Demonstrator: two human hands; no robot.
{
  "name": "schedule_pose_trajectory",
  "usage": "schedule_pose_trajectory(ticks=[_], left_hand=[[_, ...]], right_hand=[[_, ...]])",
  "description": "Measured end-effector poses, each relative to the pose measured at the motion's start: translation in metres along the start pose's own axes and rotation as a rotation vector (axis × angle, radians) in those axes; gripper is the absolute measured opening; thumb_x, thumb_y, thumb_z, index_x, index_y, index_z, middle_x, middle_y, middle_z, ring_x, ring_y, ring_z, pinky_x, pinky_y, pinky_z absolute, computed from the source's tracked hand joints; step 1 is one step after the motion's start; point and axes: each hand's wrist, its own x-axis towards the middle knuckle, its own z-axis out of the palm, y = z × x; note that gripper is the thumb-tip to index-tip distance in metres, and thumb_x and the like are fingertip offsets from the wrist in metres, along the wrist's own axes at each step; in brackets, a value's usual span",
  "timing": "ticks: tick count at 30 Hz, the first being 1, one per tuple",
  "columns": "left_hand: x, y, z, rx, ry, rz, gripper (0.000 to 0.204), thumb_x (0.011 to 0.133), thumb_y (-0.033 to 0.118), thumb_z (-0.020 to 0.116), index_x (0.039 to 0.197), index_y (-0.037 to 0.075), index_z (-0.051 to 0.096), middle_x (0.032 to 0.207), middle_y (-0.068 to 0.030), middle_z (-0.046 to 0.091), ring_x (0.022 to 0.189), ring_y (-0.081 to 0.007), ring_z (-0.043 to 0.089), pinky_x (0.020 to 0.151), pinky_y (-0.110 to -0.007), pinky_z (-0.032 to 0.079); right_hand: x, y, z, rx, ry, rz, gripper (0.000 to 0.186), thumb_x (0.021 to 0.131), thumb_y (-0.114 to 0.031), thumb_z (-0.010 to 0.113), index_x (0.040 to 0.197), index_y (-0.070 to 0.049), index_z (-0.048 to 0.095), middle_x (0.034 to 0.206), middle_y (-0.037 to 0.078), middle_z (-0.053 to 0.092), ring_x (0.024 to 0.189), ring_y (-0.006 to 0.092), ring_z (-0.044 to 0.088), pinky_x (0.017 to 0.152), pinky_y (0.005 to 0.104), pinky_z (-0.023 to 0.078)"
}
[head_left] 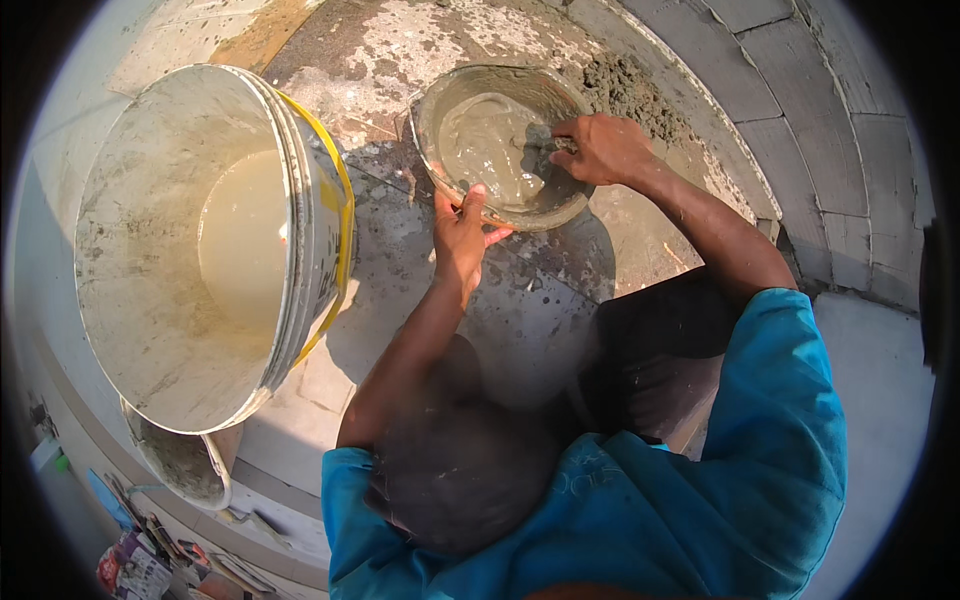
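1 big bucket (140, 310) w/ cloudy water (243, 235) sits L of the bowl (550, 219), prob. for reach. L hand (462, 237) grasps bowl's near rim, prob. steadying it; R hand (607, 150) has fingers curled by the wet mix (480, 140), can't tell on what.

We took this for a building site: large grey blocks (800, 150) ran along the right, a heap of coarse grey mix (630, 95) lay on the stained floor (395, 250) beside a mortar-smeared basin (560, 95), a big bucket (135, 330) of cloudy water stood left, and tools (180, 550) cluttered the near left.
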Motion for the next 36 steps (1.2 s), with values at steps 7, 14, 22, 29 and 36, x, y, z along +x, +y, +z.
schedule_pose_trajectory(ticks=[7,14,22,29,36], left_hand=[[-0.004,-0.003,-0.004,0.012,0.019,-0.003,0.039,0.105,0.027,0.054,0.134,0.007,0.036,0.129,-0.0154,0.052,0.105,-0.028,0.066,0.08,-0.044,0.062],[-0.004,-0.005,-0.006,0.007,0.005,-0.02,0.046,0.106,0.028,0.052,0.144,0.012,0.031,0.129,-0.0137,0.052,0.103,-0.0275,0.067,0.081,-0.045,0.062],[0.001,-0.013,-0.005,0.021,0.015,-0.032,0.051,0.104,0.031,0.056,0.146,0.015,0.031,0.135,-0.012,0.051,0.113,-0.0277,0.062,0.084,-0.046,0.06],[-0.002,-0.009,-0.011,0.044,-0.006,0.042,0.058,0.103,0.033,0.057,0.15,0.015,0.027,0.136,-0.0144,0.049,0.109,-0.0293,0.064,0.082,-0.048,0.06],[-0.004,-0.001,-0.007,0.132,-0.025,-0.015,0.065,0.104,0.035,0.056,0.154,0.015,0.019,0.136,-0.0163,0.049,0.092,-0.0279,0.068,0.08,-0.043,0.061]], right_hand=[[-0.007,-0.011,0.012,-0.085,-0.077,-0.047,0.038,0.091,-0.038,0.063,0.121,-0.015,0.07,0.094,0.015,0.075,0.093,0.0353,0.072,0.079,0.0498,0.058],[-0.012,-0.012,0.008,-0.16,-0.126,-0.01,0.036,0.091,-0.038,0.065,0.116,-0.013,0.07,0.09,0.015,0.074,0.091,0.0351,0.072,0.078,0.05,0.057],[-0.007,0.009,0.004,-0.113,-0.12,-0.025,0.036,0.088,-0.028,0.062,0.119,-0.012,0.07,0.096,0.019,0.074,0.091,0.0375,0.073,0.077,0.0482,0.057],[-0.005,0.006,-0.018,0.006,-0.036,-0.017,0.032,0.084,-0.027,0.064,0.109,-0.009,0.073,0.095,0.019,0.074,0.091,0.0369,0.073,0.077,0.0478,0.057],[-0.017,0.0,-0.007,0.031,-0.038,-0.061,0.029,0.078,-0.025,0.069,0.098,-0.005,0.076,0.097,0.015,0.076,0.091,0.031,0.074,0.073,0.0423,0.057]])
